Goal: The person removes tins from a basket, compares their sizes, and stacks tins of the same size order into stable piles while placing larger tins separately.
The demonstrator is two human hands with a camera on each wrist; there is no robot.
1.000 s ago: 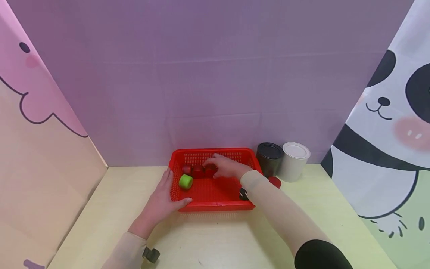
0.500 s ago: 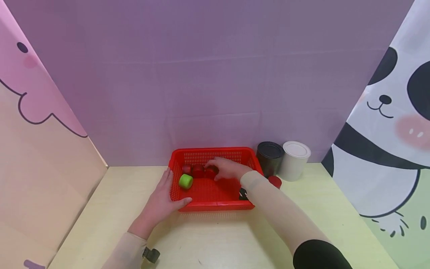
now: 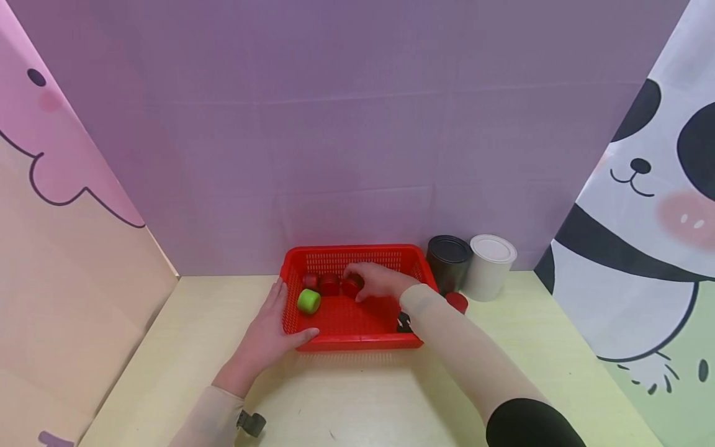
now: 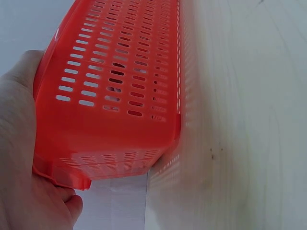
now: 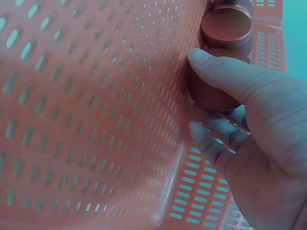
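A red perforated basket (image 3: 357, 343) stands on the table. Its near left corner sits between the thumb and fingers of my left hand (image 3: 270, 329); the left wrist view shows fingertips (image 4: 73, 206) bent below the rim. Inside, my right hand (image 3: 377, 279) pinches a small red cylinder (image 3: 352, 285) close to the back wall. In the right wrist view my thumb lies across this cylinder (image 5: 213, 96), with fingers on its other side. To its left, along the back, are two more red cylinders (image 3: 329, 284). A green cylinder (image 3: 309, 302) lies near the basket's left side.
A black can (image 3: 449, 264) and a white can (image 3: 489, 270) stand upright right of the basket. Partly behind my right forearm is another red cylinder (image 3: 457, 302). A purple wall (image 3: 357, 155) rises behind the basket, with printed panels on both sides.
My right hand has lowered slightly, and the red cylinder in it has shifted a little to the right. The left hand and basket stay in place.
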